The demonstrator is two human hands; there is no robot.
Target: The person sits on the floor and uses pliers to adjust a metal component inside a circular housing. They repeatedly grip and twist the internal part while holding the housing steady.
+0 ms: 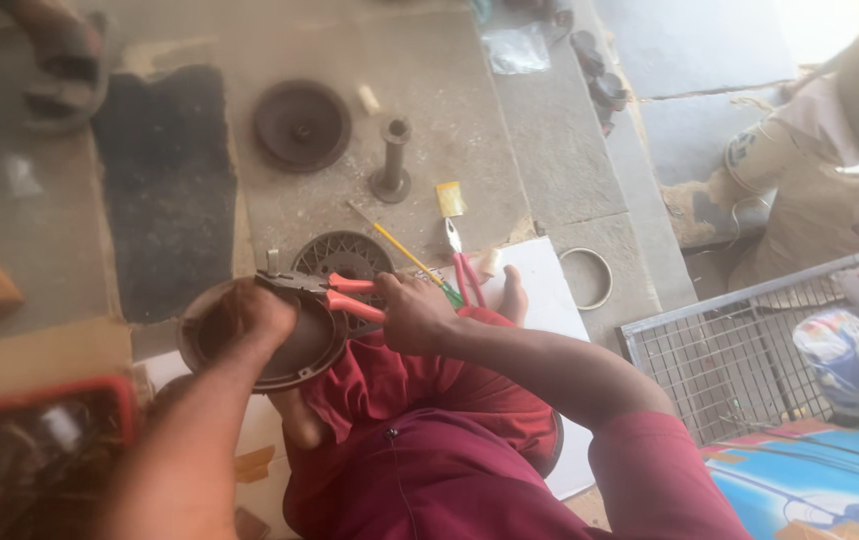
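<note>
My left hand point(254, 318) reaches into a round dark metal cover point(211, 345) and holds it up over my lap. My right hand point(411, 312) grips the red handles of a pair of pliers point(334, 290), whose jaws bite the cover's upper rim. I sit on the ground in maroon clothes, with my bare foot on a white sheet point(547, 290).
On the concrete lie a second pair of red pliers point(461, 268), a yellow-handled screwdriver point(399, 245), a vented round grille point(346, 256), a dark disc point(301, 124), a metal shaft point(392, 165) and a ring point(585, 277). A wire cage point(739, 350) stands right; another person point(829, 170) sits beyond.
</note>
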